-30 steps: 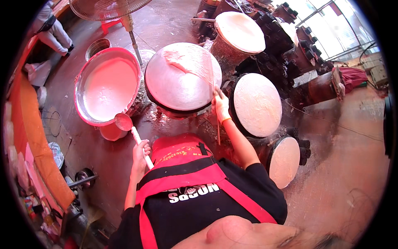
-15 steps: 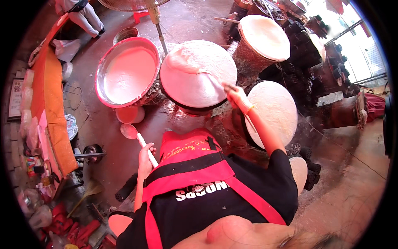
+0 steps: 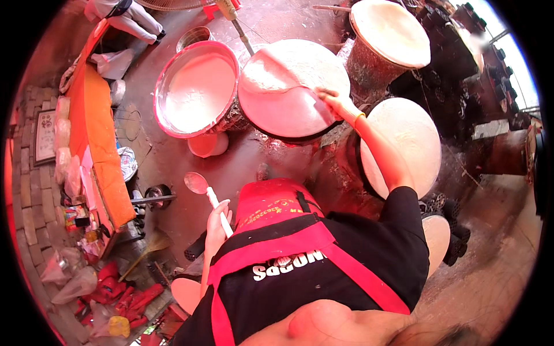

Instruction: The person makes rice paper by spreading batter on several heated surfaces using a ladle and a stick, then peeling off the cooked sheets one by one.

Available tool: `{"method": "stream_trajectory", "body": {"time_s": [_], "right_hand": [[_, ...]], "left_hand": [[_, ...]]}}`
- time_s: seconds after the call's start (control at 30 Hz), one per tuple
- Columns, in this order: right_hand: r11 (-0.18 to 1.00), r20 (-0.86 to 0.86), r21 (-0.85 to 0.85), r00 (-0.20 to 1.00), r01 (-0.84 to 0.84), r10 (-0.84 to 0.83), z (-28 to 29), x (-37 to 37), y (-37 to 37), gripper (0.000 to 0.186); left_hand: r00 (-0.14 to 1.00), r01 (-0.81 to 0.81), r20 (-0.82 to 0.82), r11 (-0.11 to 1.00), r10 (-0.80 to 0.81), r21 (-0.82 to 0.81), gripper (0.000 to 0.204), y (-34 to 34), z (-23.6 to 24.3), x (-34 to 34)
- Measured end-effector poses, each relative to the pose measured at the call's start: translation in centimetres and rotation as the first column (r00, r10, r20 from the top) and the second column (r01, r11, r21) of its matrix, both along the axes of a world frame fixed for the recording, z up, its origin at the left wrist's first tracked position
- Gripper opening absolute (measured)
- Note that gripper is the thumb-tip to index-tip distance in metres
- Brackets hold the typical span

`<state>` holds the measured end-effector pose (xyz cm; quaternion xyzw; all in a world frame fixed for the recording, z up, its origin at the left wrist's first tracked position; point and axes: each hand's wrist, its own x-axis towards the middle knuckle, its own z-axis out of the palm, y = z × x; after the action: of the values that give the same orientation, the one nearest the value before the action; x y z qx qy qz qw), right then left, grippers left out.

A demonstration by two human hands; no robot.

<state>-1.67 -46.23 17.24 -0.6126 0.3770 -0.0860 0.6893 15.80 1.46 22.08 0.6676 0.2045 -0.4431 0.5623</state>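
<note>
My left hand (image 3: 217, 224) is closed around the white handle of a ladle (image 3: 197, 183), held low beside my red apron (image 3: 271, 205) with its round bowl pointing away from me. My right hand (image 3: 336, 105) reaches over the right side of a round griddle (image 3: 283, 114) in front of me. Its fingers are bent together; what they grip is too small to make out. Pale batter or a thin sheet covers the griddle, with a curved edge crossing its middle. Just left stands a wide red-rimmed tub (image 3: 156, 95) of pale liquid.
Another pale-topped round griddle (image 3: 404, 147) stands beside my right forearm, and a covered drum (image 3: 389, 34) farther back. A small bucket (image 3: 208, 145) sits below the tub. Along the left runs an orange-covered table (image 3: 98, 132). A fan pole (image 3: 242, 37) rises behind; another person (image 3: 135, 20) stands far left.
The whole view has shifted, so things sit farther right and mostly higher. My right hand has moved slightly across the griddle's right side, and the curved edge there has changed shape. The ladle stays held.
</note>
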Motion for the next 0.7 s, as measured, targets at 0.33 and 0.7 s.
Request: {"method": "stream_trajectory", "body": {"time_s": [0.33, 0.7], "right_hand": [[0.903, 0.045, 0.184, 0.914, 0.389, -0.403, 0.3, -6.7, 13.1, 0.040], [0.648, 0.171, 0.456, 0.655, 0.610, -0.737, 2.2, 0.4, 33.6, 0.042]], "left_hand": [[0.923, 0.382, -0.054, 0.924, -0.381, 0.014, 0.022, -4.4, -0.5, 7.7], [0.713, 0.700, 0.040, 0.707, -0.700, -0.100, 0.017, -2.0, -5.7, 20.5]]}}
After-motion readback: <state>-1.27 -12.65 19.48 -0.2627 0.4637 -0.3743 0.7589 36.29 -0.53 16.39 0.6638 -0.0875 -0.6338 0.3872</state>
